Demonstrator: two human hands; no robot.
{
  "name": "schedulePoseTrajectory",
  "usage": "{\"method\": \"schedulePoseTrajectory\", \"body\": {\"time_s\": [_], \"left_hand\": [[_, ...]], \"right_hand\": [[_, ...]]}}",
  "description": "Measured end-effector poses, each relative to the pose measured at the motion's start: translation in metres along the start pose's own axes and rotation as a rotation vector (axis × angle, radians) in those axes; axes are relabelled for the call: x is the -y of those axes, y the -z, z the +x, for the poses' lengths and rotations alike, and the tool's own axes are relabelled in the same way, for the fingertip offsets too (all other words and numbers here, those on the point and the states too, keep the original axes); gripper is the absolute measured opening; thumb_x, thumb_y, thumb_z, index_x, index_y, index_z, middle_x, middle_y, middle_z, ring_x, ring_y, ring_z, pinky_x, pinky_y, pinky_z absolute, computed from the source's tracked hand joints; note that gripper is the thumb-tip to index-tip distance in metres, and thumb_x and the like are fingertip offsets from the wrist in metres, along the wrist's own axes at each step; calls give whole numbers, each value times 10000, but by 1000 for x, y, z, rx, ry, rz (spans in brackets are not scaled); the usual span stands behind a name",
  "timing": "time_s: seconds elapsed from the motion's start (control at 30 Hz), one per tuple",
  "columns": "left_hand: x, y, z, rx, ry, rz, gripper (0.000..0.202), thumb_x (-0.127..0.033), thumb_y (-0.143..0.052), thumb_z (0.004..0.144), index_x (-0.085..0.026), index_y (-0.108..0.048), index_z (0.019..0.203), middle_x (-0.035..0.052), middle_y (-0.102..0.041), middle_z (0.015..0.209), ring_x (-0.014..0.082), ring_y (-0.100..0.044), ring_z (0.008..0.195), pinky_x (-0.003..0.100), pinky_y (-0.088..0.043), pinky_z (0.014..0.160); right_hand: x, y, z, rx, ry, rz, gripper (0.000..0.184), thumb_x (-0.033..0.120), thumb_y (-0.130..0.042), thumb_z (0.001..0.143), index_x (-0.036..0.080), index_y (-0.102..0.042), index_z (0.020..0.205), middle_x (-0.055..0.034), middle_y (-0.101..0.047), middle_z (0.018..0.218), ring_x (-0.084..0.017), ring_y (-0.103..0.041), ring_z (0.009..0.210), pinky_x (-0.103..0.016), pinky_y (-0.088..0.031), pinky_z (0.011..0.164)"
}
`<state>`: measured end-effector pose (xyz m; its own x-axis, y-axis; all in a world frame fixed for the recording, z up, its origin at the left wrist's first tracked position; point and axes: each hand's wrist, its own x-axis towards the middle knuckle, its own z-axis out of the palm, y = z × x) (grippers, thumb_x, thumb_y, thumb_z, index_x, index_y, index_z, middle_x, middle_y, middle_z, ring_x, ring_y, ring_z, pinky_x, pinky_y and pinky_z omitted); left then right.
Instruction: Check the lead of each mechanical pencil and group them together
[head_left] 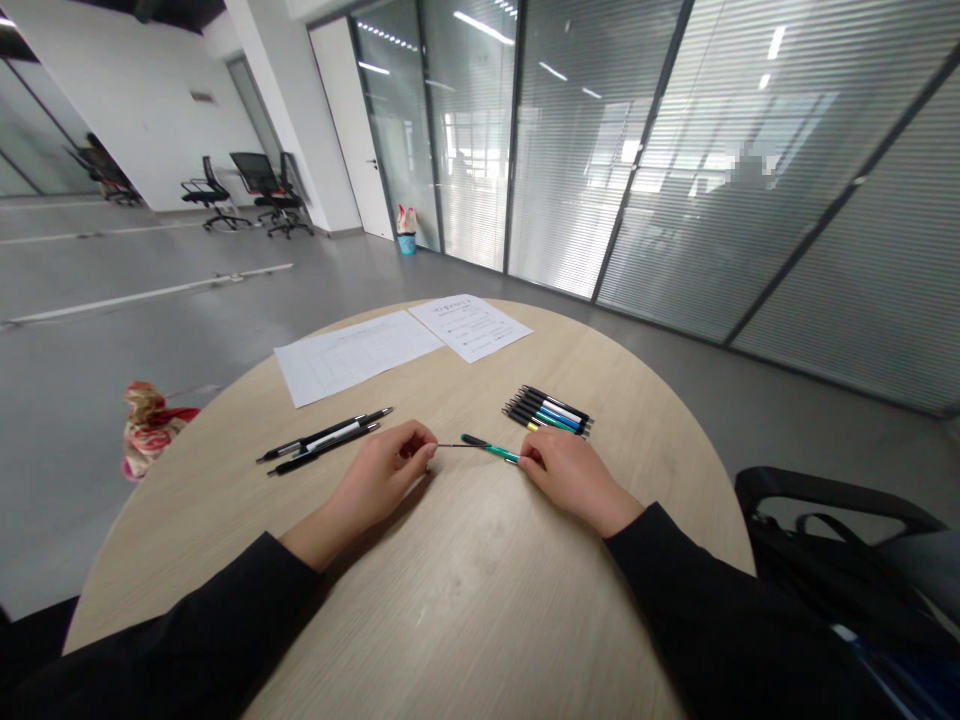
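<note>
My left hand (394, 462) is closed in a pinch on a thin dark stick (454, 445), which looks like a pen refill. The stick's other end reaches the green pen (501, 452), and I cannot tell whether the two touch. My right hand (570, 475) is closed, its fingertips on the near end of that green pen with a black grip. Just beyond my right hand lies a row of several pens (551, 405) with black, white, blue, green and yellow barrels. To the left of my left hand rest several black and white pens (322, 440), side by side.
Two printed sheets (360, 350) lie at the far side of the round wooden table (450, 620). A black chair (825, 500) with a bag stands close on the right. A patterned cloth bundle (150, 425) is beyond the left edge. Glass partitions (577, 150) stand behind.
</note>
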<state>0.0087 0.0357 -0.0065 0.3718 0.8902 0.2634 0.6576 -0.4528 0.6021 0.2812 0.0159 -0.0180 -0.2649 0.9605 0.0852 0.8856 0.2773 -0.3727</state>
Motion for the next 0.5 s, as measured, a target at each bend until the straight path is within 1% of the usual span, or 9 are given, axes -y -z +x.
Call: {"method": "schedulePoseTrajectory", "body": {"time_s": [0.27,0.37,0.5], "left_hand": [[-3,1,0,14,-4,7,221,-359,-515,933,-188,-627,847,-2,-644,706,159,-567,639,277,-426,614],[-5,1,0,19,-6,7,222,-353,-511,934,-187,-626,841,1,-645,705,160,-564,637,279,-429,617],[-5,1,-1,15,-10,18,216,-351,-518,935,-188,-628,847,4,-651,720,161,-565,645,281,-431,623]], "right_hand": [[-3,-2,0,-5,6,8,145,241,-578,951,188,-701,896,-65,-698,957,-191,-633,932,-274,-413,776],[-4,-3,1,-58,34,34,155,189,-549,949,176,-700,915,-71,-696,965,-196,-628,935,-286,-421,796],[-4,-4,1,-137,140,165,193,129,-505,953,166,-694,941,-73,-690,966,-187,-625,940,-293,-435,840]]}}
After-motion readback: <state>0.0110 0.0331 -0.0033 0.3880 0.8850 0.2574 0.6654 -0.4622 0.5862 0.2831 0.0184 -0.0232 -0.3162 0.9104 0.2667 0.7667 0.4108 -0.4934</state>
